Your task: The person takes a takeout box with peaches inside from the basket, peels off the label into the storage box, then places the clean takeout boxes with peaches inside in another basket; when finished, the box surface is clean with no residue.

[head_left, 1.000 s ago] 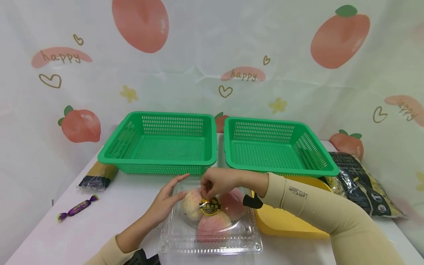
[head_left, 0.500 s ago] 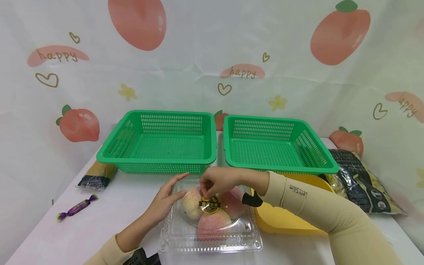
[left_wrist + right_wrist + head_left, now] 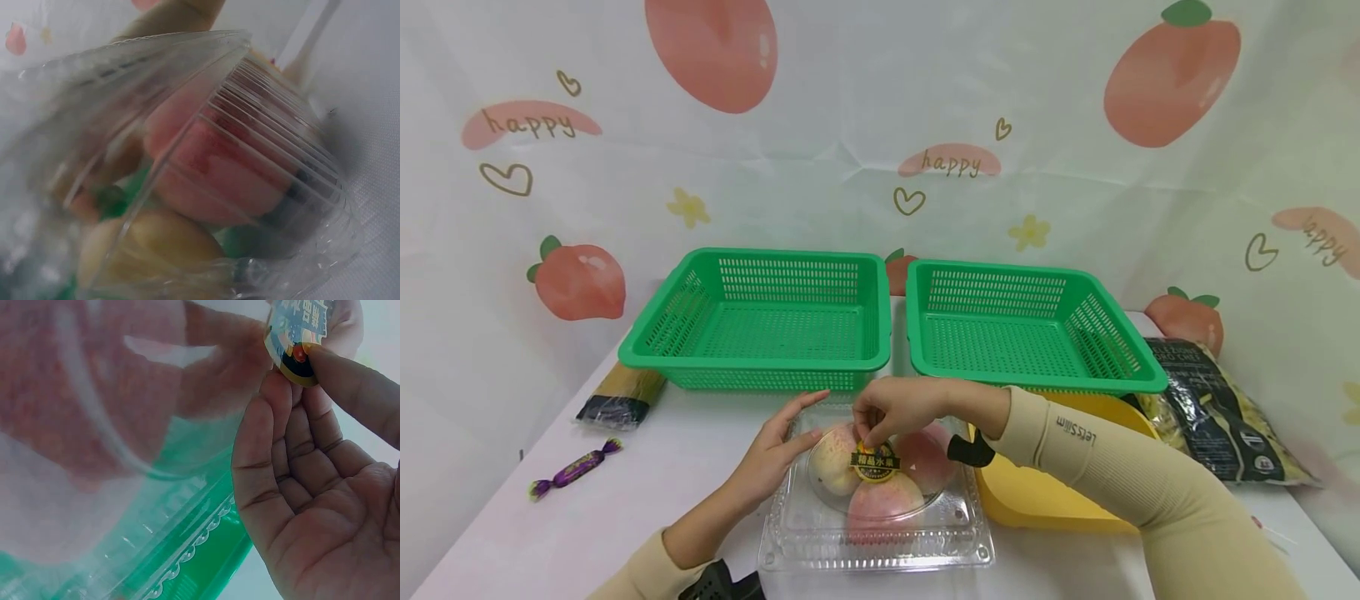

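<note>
In the head view, a clear plastic clamshell box (image 3: pixel 820 542) stands at the front centre of the table. Through its lid show a pale peach (image 3: pixel 831 471), a redder peach (image 3: pixel 928 461) and a pink peach (image 3: pixel 883 508). A round black-and-gold sticker (image 3: pixel 876 467) is on the lid. My right hand (image 3: pixel 901 408) pinches the sticker's far edge between thumb and fingers; the right wrist view shows this sticker (image 3: pixel 300 340) beside the thumb tip. My left hand (image 3: pixel 767 458) rests at the box's left side, fingers extended. In the left wrist view, the box wall (image 3: pixel 269 119) hides most of that hand.
Behind the box stand two green baskets, a left basket (image 3: pixel 775 367) and a right basket (image 3: pixel 1037 383). A yellow tray (image 3: pixel 1052 500) lies under my right forearm. A black bag (image 3: pixel 1217 417) is at right, a purple-wrapped candy (image 3: pixel 576 469) and noodle-like pack (image 3: pixel 622 396) at left.
Both hands keep almost the same places. The head view has tilted slightly, and the glare on the sticker has shifted so its lettering reads clearer.
</note>
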Tool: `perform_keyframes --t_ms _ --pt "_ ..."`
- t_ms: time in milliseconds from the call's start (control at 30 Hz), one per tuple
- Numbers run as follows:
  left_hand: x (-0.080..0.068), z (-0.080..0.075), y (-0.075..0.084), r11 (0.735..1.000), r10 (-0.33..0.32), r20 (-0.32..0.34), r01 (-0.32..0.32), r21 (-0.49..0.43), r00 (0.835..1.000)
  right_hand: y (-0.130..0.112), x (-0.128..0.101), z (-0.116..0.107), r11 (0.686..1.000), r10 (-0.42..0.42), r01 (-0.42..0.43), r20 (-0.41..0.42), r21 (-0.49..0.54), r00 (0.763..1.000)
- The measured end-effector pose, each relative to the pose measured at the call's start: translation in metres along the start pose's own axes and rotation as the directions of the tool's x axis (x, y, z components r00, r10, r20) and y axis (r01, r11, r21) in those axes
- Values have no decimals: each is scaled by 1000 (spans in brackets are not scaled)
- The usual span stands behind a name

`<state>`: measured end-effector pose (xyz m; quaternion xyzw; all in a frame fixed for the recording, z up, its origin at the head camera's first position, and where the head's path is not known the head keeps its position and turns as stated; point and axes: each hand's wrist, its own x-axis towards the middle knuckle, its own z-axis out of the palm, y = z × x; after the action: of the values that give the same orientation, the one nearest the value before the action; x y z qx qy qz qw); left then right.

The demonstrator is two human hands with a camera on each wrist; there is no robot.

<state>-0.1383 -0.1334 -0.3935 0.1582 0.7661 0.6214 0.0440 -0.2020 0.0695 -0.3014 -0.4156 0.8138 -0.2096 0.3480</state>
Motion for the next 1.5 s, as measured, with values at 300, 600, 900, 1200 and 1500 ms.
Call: perform_keyframes --t_ms 300,600,900,1200,1500 --pt "2 -1 0 1000 8 -3 -8 8 1000 -1 -2 -2 1000 -23 23 0 4 1000" --pt "1 -2 0 999 26 0 -26 30 1000 0 -13 -4 996 23 -23 -8 -91 1000" --pt "0 -1 -2 999 38 7 -38 12 999 4 -13 -2 996 20 -20 1 -90 1000" --pt "1 -1 -1 1000 22 22 -23 17 1000 6 -12 -3 999 20 -20 3 -39 1000" --pt "0 -2 1 998 33 35 -35 60 999 9 -10 -4 999 20 -16 -100 45 995"
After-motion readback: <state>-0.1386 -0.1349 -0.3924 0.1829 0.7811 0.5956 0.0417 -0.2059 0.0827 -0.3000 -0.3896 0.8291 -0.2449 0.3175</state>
